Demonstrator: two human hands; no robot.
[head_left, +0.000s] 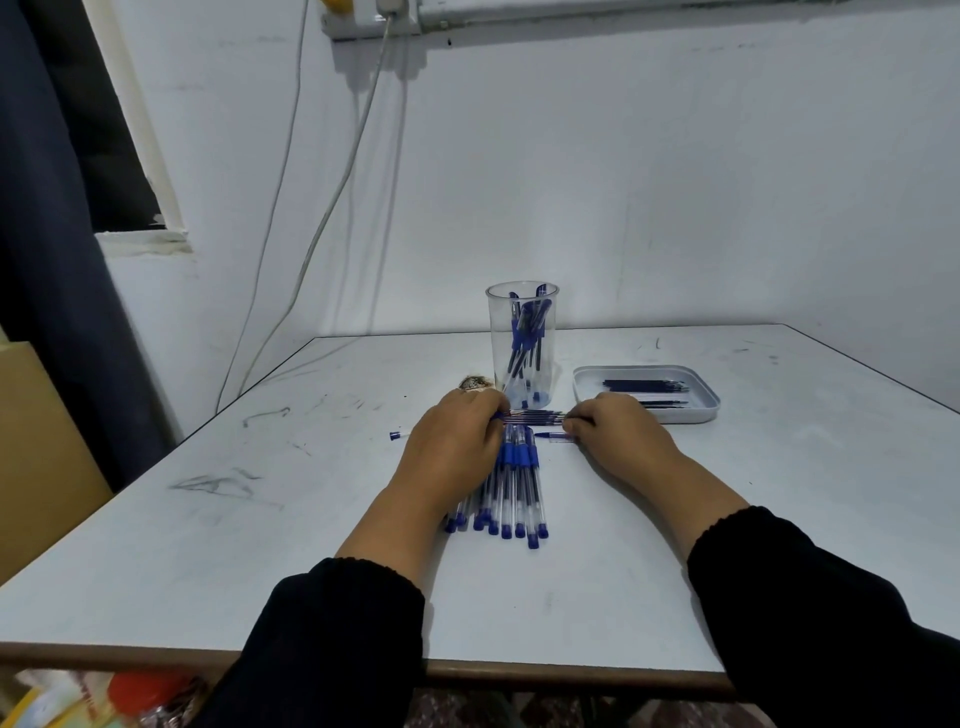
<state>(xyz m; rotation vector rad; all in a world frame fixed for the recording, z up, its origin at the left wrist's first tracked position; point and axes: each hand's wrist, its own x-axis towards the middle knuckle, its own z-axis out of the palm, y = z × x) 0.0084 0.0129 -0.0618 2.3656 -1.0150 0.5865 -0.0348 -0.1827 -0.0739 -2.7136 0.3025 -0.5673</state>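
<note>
Pinching the refill bundle (535, 415) at either end, my left hand (452, 441) and right hand (613, 436) curl round it; cup (497, 338) and tray (714, 404) just behind, table (311, 545) edges well clear.

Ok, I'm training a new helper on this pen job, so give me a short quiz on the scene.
1. What stands in the clear cup? A pens, B scissors, C brushes.
2. True or false: the tray lies left of the cup.
3. Fill in: the left hand and right hand hold a bundle of thin ___ between them.
Key: 1 A. 2 False. 3 refills.
</note>
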